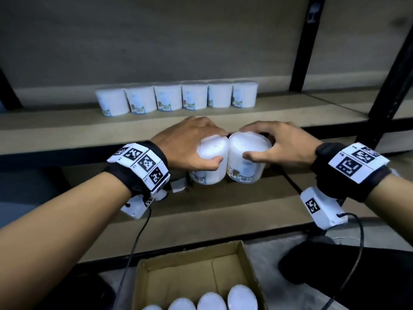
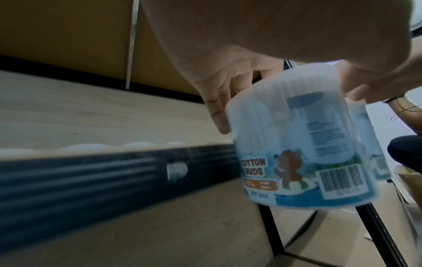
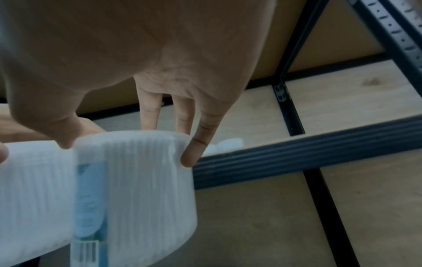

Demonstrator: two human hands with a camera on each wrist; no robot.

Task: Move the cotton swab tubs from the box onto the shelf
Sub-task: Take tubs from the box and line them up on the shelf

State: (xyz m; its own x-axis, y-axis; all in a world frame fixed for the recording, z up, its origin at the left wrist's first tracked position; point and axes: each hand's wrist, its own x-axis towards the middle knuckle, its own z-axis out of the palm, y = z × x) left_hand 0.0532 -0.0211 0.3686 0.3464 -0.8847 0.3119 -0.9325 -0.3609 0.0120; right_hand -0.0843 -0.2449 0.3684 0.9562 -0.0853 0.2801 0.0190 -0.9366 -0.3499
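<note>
Two cotton swab tubs [image 1: 225,157], touching in mid-air before the shelf [image 1: 67,128], look light, stiff and slick, each hand's fingers [image 2: 219,115] curled round a lid rim, sensibly.

The head view is dim and soft, with flat, cool light and no hard shadows; the grey back wall fades darker toward the upper corners. The white plastic cotton swab tubs [image 1: 176,98] standing on the pale wooden shelf [image 1: 290,113] are the brightest parts and look slightly washed out, their labels too soft to read. Wide-angle distortion bows the black metal upright [image 1: 306,50] and the shelf edges near the frame borders. In the left wrist view motion blur smears the black ribbed shelf beam [image 2: 91,180], while the label on the held tub [image 2: 297,144] stays partly legible. The right wrist view is blurrier still: the tub there [image 3: 137,189] is a streaky white mass, and the right hand [image 3: 148,54] close to the lens is out of focus.
</note>
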